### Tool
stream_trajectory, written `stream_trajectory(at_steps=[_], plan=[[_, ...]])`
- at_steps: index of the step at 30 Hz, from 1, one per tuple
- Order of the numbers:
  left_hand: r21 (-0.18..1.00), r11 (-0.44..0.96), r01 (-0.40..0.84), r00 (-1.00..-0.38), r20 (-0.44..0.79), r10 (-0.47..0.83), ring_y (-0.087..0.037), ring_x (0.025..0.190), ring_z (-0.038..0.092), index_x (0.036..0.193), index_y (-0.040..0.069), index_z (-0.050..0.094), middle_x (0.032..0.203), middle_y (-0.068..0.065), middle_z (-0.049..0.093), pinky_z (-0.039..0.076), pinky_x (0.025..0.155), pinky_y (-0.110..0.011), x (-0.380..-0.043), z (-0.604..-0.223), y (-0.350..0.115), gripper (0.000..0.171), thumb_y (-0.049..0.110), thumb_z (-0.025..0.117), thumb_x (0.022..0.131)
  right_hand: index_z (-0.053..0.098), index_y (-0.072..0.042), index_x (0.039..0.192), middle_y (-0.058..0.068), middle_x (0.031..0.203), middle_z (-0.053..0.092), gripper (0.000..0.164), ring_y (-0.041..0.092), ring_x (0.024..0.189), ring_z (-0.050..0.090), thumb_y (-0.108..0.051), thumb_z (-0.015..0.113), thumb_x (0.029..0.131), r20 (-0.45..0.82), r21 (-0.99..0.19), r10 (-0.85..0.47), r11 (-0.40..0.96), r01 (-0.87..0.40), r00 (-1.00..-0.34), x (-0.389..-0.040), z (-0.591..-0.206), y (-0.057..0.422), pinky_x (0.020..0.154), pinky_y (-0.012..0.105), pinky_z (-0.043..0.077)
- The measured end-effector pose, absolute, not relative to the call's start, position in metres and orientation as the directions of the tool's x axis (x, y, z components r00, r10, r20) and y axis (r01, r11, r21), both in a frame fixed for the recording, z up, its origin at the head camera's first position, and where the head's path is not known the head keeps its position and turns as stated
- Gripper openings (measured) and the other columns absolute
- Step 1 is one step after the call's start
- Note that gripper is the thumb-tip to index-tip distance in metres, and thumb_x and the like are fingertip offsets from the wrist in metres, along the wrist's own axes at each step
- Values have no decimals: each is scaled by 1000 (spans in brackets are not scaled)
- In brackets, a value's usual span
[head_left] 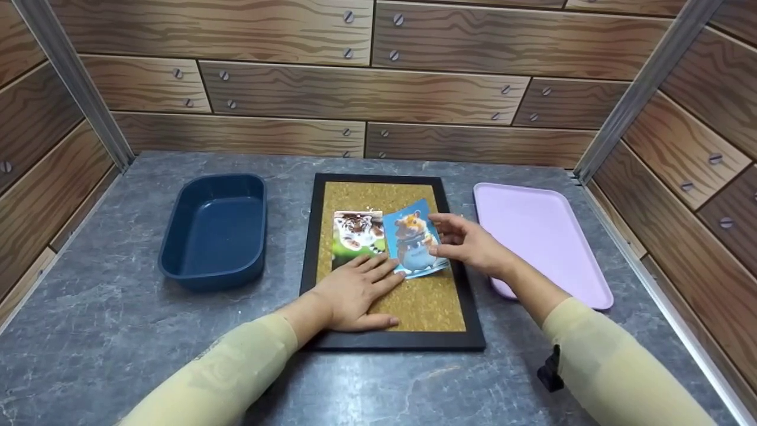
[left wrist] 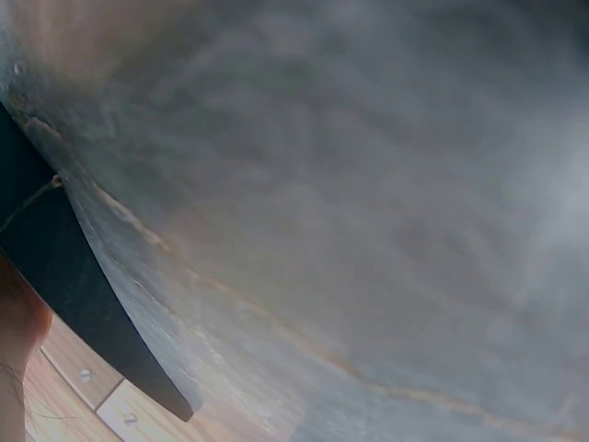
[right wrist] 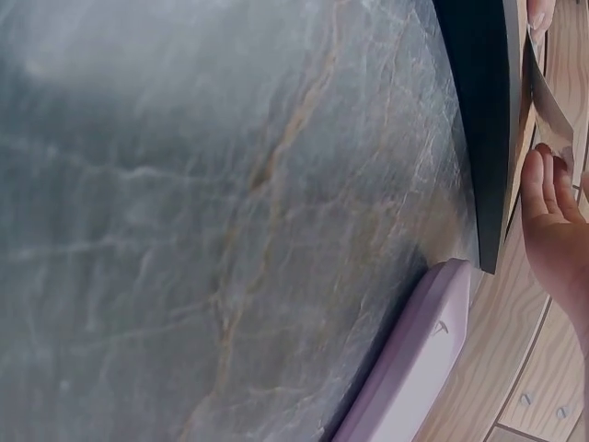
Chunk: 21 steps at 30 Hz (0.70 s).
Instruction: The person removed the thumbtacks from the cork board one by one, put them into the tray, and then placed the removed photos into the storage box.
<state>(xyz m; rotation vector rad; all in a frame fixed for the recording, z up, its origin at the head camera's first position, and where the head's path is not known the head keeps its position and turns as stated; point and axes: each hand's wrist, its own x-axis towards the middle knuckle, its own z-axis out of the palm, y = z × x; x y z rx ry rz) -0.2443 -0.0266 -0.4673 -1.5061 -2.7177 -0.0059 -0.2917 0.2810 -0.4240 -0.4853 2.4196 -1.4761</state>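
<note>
A black-framed cork board (head_left: 429, 310) lies on the table with two picture cards on it. The tiger card (head_left: 358, 231) lies at the left of the cork, its lower part hidden under my left hand (head_left: 361, 293). That hand rests with spread fingers, its fingertips right at the lower left corner of the blue hamster card (head_left: 417, 242). My right hand (head_left: 473, 245) holds the hamster card by its right side, thumb over the front. In the right wrist view this card (right wrist: 549, 115) slants up off the board, with the right hand's fingers at its edge.
A deep dark blue tray (head_left: 213, 236) stands to the left of the board. On the right lies a shallow lilac tray (head_left: 544, 236), partly behind my right forearm. Wood-patterned panels (head_left: 366, 89) enclose the grey marbled table (head_left: 384, 390) at the back and sides.
</note>
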Motion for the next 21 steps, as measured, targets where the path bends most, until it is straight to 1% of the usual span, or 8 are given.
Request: stream_trajectory(at_steps=[3, 6, 9, 12, 17, 21], plan=[[-17, 531, 847, -531, 33, 847, -31, 162, 17, 171, 17, 25, 175, -10, 23, 19, 129, -50, -244, -467, -27, 89, 77, 27, 105, 43, 1, 160, 23, 150, 55, 72, 32, 125, 61, -12, 78, 98, -61, -901, -420, 414, -132, -905, -289, -424, 280, 92, 25, 55], [-20, 533, 846, -533, 28, 846, -31, 162, 16, 171, 17, 24, 175, -10, 22, 18, 129, -50, -244, -467, -27, 89, 77, 26, 105, 43, 2, 159, 24, 149, 56, 72, 30, 121, 64, -12, 78, 98, -69, -904, -425, 410, -124, -903, -287, -425, 279, 90, 24, 56], [-22, 535, 845, -534, 23, 845, -30, 162, 15, 171, 17, 23, 176, -10, 21, 18, 130, -50, -244, -467, -27, 90, 77, 25, 104, 44, 1, 159, 23, 148, 56, 72, 28, 116, 66, -13, 79, 97, -78, -902, -419, 416, -115, -905, -286, -425, 280, 89, 24, 57], [-29, 533, 846, -532, 31, 846, -31, 162, 17, 171, 17, 24, 175, -10, 22, 18, 129, -50, -244, -467, -26, 90, 77, 26, 104, 44, 2, 159, 26, 147, 56, 72, 26, 113, 67, -13, 79, 97, -74, -904, -423, 411, -119, -903, -284, -425, 281, 88, 23, 57], [-27, 532, 846, -532, 36, 846, -30, 162, 18, 171, 17, 25, 175, -10, 23, 19, 129, -49, -244, -468, -26, 89, 77, 28, 104, 41, 5, 159, 31, 146, 55, 72, 24, 113, 68, -11, 77, 98, -63, -915, -434, 384, -121, -899, -281, -425, 282, 88, 23, 56], [-22, 532, 846, -531, 30, 847, -30, 162, 17, 171, 17, 24, 175, -10, 23, 18, 130, -49, -245, -467, -26, 89, 77, 27, 104, 41, 6, 159, 31, 148, 54, 73, 23, 113, 68, -11, 77, 98, -66, -922, -430, 372, -110, -900, -279, -427, 283, 89, 23, 57]])
